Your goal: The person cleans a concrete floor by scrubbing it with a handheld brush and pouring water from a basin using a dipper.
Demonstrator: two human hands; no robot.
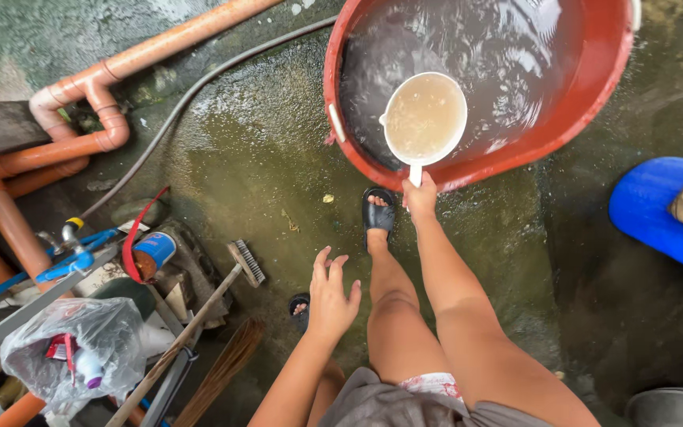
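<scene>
White plastic dipper [424,117], full of cloudy water, hangs over the round red plastic tub [586,95]. Right hand [420,198] grips its handle, fingers wrapped tight; keeping it level seems wise. Left hand [331,294] hovers spread, empty.

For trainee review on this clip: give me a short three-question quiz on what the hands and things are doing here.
1. True or false: the right hand holds the dipper by its handle.
2. What is the left hand holding?
3. The dipper sits over the: A) blue drum B) red tub C) brush

Key: 1 true. 2 nothing; it is open, fingers spread, in the air. 3 B.
</scene>
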